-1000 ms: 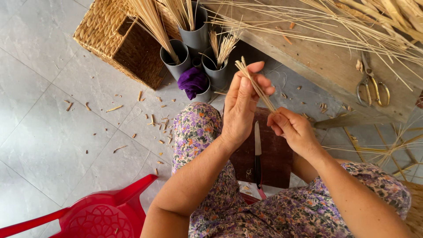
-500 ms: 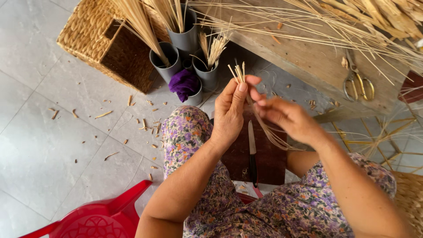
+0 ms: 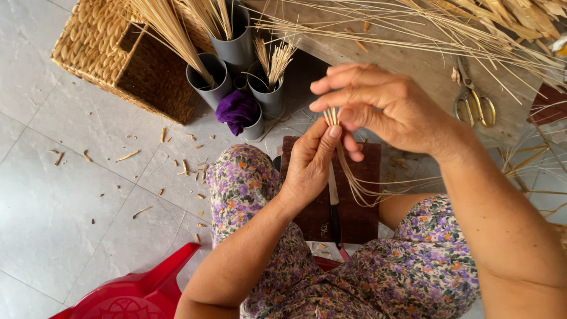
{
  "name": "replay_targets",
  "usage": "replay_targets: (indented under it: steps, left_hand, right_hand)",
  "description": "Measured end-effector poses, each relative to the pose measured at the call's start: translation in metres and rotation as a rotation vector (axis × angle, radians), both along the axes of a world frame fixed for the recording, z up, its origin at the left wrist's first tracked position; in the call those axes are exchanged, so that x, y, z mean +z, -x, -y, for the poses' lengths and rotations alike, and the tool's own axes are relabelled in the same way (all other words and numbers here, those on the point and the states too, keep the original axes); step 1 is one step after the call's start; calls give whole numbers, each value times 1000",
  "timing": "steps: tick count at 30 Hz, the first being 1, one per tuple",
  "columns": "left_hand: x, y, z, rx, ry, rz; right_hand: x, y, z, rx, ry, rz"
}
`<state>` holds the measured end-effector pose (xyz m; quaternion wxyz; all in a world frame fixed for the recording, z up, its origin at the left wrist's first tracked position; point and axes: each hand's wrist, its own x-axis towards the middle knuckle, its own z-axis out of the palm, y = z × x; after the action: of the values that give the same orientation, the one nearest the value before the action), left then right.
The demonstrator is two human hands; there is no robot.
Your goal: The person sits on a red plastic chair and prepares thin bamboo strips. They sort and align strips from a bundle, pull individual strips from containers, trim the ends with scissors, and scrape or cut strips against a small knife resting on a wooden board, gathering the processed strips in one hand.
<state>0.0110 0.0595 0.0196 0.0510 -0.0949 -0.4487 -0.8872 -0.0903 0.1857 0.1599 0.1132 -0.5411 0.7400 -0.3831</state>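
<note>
Pinched tight between both hands, left hand [image 3: 310,162] and right hand [image 3: 384,106], is a thin straw bundle [image 3: 348,171] (trailing down), right above the knife [image 3: 334,207] on a dark board [image 3: 360,212].

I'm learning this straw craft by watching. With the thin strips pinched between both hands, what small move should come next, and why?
Probably slide the right hand down the straw strips to gather them: the left hand pinches only their tops, while the lower ends fan loose over the wooden block.
</note>
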Motion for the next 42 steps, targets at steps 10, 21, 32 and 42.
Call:
replay_targets:
  steps: [10,21,32,42]
  left_hand:
    - [13,-2,35,175,-209,62]
    - [18,31,61,234,-414,230]
    - [10,49,77,239,-423,300]
    - [9,43,72,241,-384,285]
  right_hand:
    - [-93,140,-70,-625,361,227]
    - [-246,244,-47,-954,-73,-430]
    - [-250,293,-60,-996,-180,-685]
    - [-209,299,-114,-974,-92,-696]
